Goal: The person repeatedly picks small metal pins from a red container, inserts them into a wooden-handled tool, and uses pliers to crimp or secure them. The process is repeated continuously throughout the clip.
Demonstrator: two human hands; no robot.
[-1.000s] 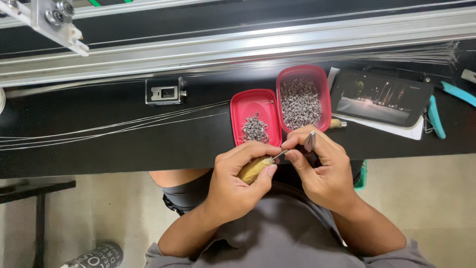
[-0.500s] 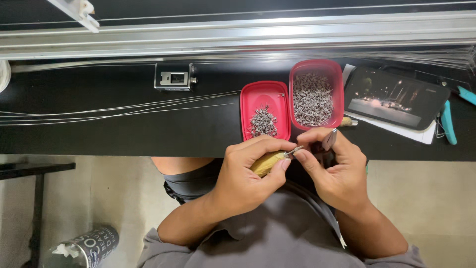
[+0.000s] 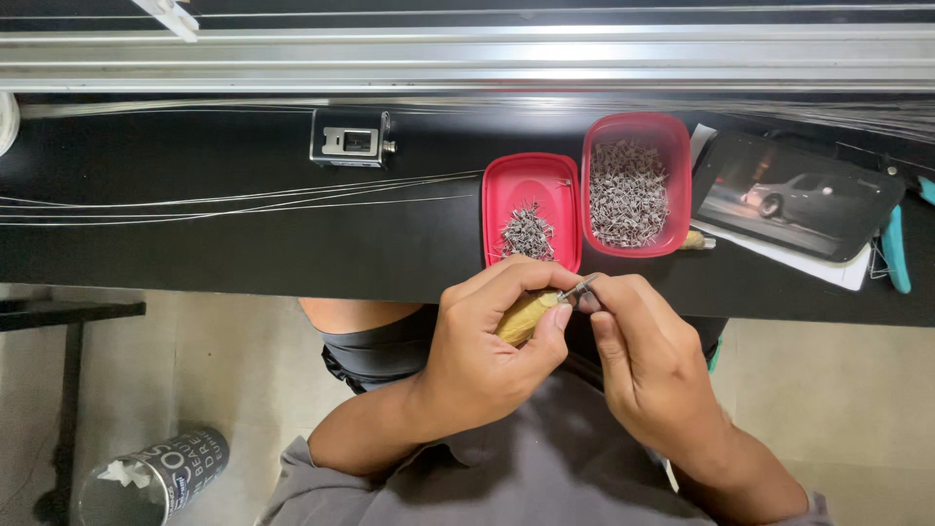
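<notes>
Wooden handle, pale yellow, metal tip: that's the small hand tool (image 3: 534, 314) in my left hand (image 3: 487, 360), fingers closed round it, thumb pressed along the side so it can't roll. My right hand (image 3: 653, 365) meets it at the tip, thumb and forefinger pinched on a tiny grey metal part (image 3: 587, 288) right where the tool ends. Too small to tell what the part is exactly, or whether it's seated on the tip or just touching.

Tool's long axis runs diagonal: handle low and to my left, tip up and to my right, pointing toward the front edge of the black bench (image 3: 243, 244). Both hands hang just off that front edge, over my lap, not resting on the bench top. Prob. held close like this so I can see the tip, and so the trays are a short reach away.

Two red plastic trays sit at the front edge, just beyond my hands. Smaller red tray (image 3: 531, 209) has a small heap of grey metal bits; bigger red tray (image 3: 638, 185), touching its right side, is much fuller of the same kind.

Right of the trays a dark tablet (image 3: 799, 195) lies tilted on white paper, w/ teal-handled pliers (image 3: 894, 248) near the right edge. Thin wires (image 3: 243, 200) run along the bench to the left; a small metal block (image 3: 351, 138) sits toward the back, below the aluminium rail (image 3: 467, 58).
</notes>
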